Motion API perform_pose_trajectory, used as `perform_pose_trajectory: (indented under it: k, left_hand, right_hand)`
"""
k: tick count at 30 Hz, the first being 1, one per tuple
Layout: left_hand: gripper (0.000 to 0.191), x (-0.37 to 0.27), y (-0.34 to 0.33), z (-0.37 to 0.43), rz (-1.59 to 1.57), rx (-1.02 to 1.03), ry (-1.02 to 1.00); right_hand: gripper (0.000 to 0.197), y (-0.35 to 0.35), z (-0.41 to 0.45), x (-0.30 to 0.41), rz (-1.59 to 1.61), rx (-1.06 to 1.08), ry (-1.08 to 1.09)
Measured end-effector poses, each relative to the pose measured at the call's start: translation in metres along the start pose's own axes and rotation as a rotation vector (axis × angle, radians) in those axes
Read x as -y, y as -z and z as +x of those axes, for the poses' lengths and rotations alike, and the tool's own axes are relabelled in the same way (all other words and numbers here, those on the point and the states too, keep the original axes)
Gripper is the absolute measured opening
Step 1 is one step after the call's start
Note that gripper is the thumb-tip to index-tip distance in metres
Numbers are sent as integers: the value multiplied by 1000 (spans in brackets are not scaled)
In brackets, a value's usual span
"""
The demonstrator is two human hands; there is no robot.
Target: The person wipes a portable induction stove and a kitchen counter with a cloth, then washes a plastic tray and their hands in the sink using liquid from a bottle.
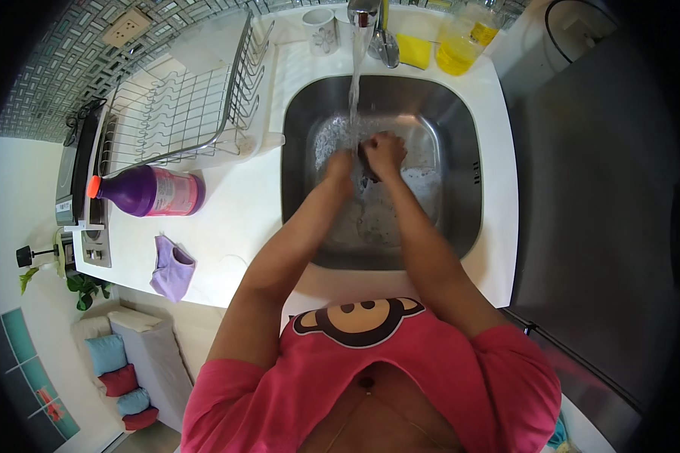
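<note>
Both hands are low in a stainless steel sink (459,198), with water (356,85) running down from the faucet (364,12) between them. My right hand (386,156) is closed on a small dark, wet item (368,164), perhaps cloth; its shape is mostly hidden by the fingers. Just left of the stream is my left hand (339,165), blurred, close to the same item. Whether it grips the item too cannot be made out. Suds (422,181) and splashing water cover parts of the basin floor.
Left of the sink stand a wire dish rack (187,107), a purple bottle (141,191) lying on its side, and a folded lilac cloth (171,269). Behind the basin are a mug (320,34), a yellow sponge cloth (413,51) and a bottle of yellow liquid (459,54). A dark refrigerator (595,187) borders the right.
</note>
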State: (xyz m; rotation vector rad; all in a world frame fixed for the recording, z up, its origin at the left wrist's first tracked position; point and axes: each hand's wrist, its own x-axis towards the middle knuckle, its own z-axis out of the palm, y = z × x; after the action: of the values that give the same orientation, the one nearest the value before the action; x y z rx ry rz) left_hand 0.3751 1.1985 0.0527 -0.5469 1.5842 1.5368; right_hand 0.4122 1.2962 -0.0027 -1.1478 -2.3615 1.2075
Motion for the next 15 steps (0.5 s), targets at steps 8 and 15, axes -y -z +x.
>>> perform_pose_trajectory:
  k: [8, 15]
  left_hand:
    - [32, -16, -23, 41, -224, 215, 194]
    - [19, 22, 14, 96, -392, 249, 193]
  right_hand:
    - [37, 17, -11, 17, 300, 125, 62]
    - [47, 10, -24, 20, 835, 220, -465]
